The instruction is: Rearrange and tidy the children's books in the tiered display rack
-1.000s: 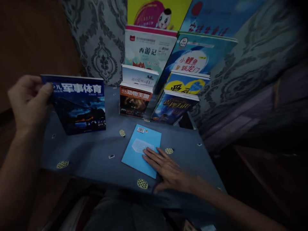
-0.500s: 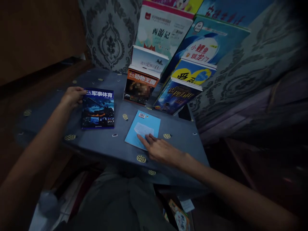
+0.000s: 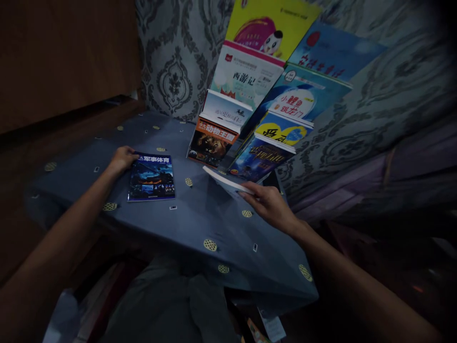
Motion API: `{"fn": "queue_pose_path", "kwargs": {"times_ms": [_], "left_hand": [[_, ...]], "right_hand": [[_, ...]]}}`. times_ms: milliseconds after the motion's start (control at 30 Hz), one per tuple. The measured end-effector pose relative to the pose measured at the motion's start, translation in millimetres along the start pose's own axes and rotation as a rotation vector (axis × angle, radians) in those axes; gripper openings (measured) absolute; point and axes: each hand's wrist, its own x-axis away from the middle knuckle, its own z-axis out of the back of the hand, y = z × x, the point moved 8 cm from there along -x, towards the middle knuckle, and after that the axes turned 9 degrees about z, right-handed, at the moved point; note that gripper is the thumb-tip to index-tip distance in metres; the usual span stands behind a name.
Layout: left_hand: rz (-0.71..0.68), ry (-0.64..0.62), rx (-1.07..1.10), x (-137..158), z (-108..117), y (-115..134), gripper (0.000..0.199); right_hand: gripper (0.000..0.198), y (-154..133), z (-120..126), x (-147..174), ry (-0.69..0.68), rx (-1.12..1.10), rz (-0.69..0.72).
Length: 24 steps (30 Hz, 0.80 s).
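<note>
In the head view my left hand point(image 3: 124, 158) is closed on the upper left corner of a dark blue book point(image 3: 152, 177) with a tank on its cover, lying face up on the cloth. To the right, my right hand point(image 3: 267, 200) grips a thin light-coloured book point(image 3: 228, 183) by its right end. That book is tilted up off the table, so mostly its pale edge shows and its cover is barely visible. Just behind it stand an orange-and-black book point(image 3: 213, 143) with a big cat and a blue fantasy-style book point(image 3: 262, 158).
Several books lean upright in two stepped rows, among them a white one point(image 3: 246, 76), a yellow one point(image 3: 274, 28) and a teal one point(image 3: 303, 95). A grey-blue patterned cloth point(image 3: 160, 228) covers the table. Patterned wall covering point(image 3: 178, 71) rises behind; a wooden panel point(image 3: 64, 62) stands left.
My right hand has gone from lying on the flat light blue book to gripping it and tilting it up. My left hand stays at the dark blue book's corner. The view has shifted.
</note>
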Motion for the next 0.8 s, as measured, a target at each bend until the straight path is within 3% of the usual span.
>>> {"fn": "queue_pose_path", "kwargs": {"times_ms": [133, 200, 267, 400, 467, 533, 667, 800], "left_hand": [[-0.186, 0.163, -0.433, 18, 8, 24, 0.027], [-0.277, 0.191, -0.515, 38, 2, 47, 0.034], [-0.409, 0.019, -0.385, 64, -23, 75, 0.036], [-0.712, -0.702, 0.2, 139, -94, 137, 0.057], [-0.687, -0.861, 0.367, 156, -115, 150, 0.04], [-0.659, -0.898, 0.401, 160, -127, 155, 0.021], [-0.663, -0.872, 0.412, 143, -116, 168, 0.022], [-0.723, -0.748, 0.468, 112, -76, 211, 0.038]], "right_hand": [[0.031, 8, 19, -5, 0.114, -0.096, -0.039], [0.032, 13, 26, -7, 0.152, -0.139, -0.059], [0.034, 15, 32, -12, 0.173, -0.187, -0.07], [0.039, 8, 37, -26, 0.168, -0.264, -0.029], [0.038, 6, 37, -31, 0.163, -0.306, -0.017], [0.037, 11, 35, -32, 0.192, -0.394, -0.044], [0.042, 37, 28, -33, 0.294, -0.613, -0.124], [0.041, 48, 31, -59, 0.299, -0.647, -0.083]]}}
